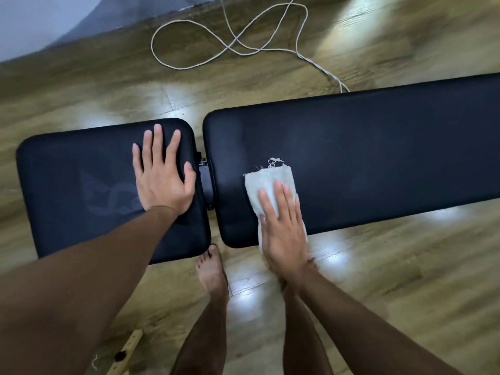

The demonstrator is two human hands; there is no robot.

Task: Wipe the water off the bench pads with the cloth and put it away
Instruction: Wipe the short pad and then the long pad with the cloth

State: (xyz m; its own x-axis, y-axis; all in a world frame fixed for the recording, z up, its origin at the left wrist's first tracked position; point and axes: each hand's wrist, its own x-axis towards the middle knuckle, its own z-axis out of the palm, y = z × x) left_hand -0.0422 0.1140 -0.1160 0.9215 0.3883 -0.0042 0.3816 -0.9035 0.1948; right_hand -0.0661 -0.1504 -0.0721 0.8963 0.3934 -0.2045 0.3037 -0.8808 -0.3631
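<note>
Currently wiping: right hand (282,228) pressing cloth (266,185) flat-fingered onto long pad (378,158), near its front edge; left hand (162,169) spread flat, bracing short pad (67,185). Next: sweep along pad.

A room in a home, probably one used for exercise, is being shown. A padded black weight bench (351,158), split into a short seat pad (81,185) and a long back pad, is standing on glossy wood-look plank flooring (405,280). A loose white cord (230,44) is lying coiled on the floor beside a pale wall (40,20), and bare feet (211,269) are being seen by the bench.
</note>
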